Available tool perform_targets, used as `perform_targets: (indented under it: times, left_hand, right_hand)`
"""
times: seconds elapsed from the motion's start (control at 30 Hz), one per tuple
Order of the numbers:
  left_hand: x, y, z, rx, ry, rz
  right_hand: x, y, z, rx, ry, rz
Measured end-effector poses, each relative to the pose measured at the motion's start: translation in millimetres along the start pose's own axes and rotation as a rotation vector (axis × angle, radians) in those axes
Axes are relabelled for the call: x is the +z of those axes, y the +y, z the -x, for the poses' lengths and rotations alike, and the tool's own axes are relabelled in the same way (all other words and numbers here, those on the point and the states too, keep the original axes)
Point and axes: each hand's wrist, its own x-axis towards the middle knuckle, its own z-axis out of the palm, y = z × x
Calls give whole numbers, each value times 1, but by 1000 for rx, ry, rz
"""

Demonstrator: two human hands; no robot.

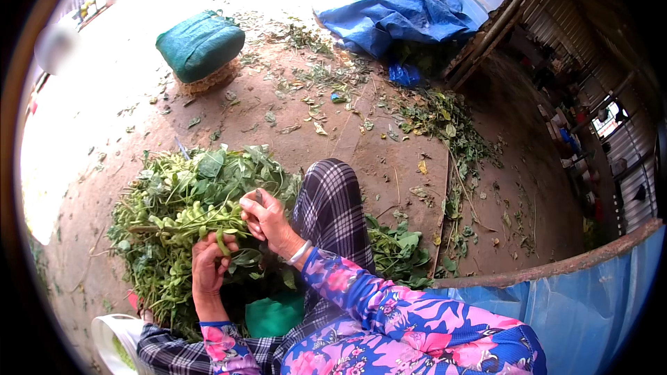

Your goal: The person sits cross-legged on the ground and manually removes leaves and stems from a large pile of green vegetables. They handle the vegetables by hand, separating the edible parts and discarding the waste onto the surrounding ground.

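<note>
My left hand [209,266] grips a bunch of green soybean pods [200,219] on a stem, low over a heap of cut soybean plants [156,265]. Beside it, my right hand [272,221] is closed around a narrow dark tool [259,197]; most of it is hidden in the fist, so its kind is unclear. The fingertips of this hand are at the right end of the bunch. The heap, thick with leaves and pods, lies between my knees in plaid trousers. A green cloth or sheet [274,315] shows beneath my forearms.
A white bucket [107,330] with green contents stands at lower left. Beyond the heap is a green-wrapped bundle [200,44] on a straw-coloured base. A blue tarpaulin [396,8] lies at the back. Loose leaves [453,130] litter the floor; blue sheeting [563,302] curves at right.
</note>
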Motion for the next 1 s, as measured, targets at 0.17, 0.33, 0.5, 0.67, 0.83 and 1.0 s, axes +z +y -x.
perform_targets:
  times: [0.17, 0.33, 0.5, 0.67, 0.83, 1.0]
  left_hand:
    - [-26, -32, -23, 37, -20, 475]
    - [-20, -53, 10, -75, 12, 359]
    - [-3, -47, 8, -63, 51, 388]
    - [12, -52, -7, -28, 168, 377]
    - [15, -56, -5, -36, 95, 467]
    - [-5, -73, -10, -75, 45, 537]
  right_hand:
    - [2, 24, -4, -285, -23, 402]
    - [3, 41, 11, -236, -78, 549]
    - [4, 32, 13, -305, -158, 787]
    - [-1, 19, 19, -317, -222, 867]
    - [-4, 13, 30, -392, -306, 918]
    - [-9, 27, 37, -197, -242, 841]
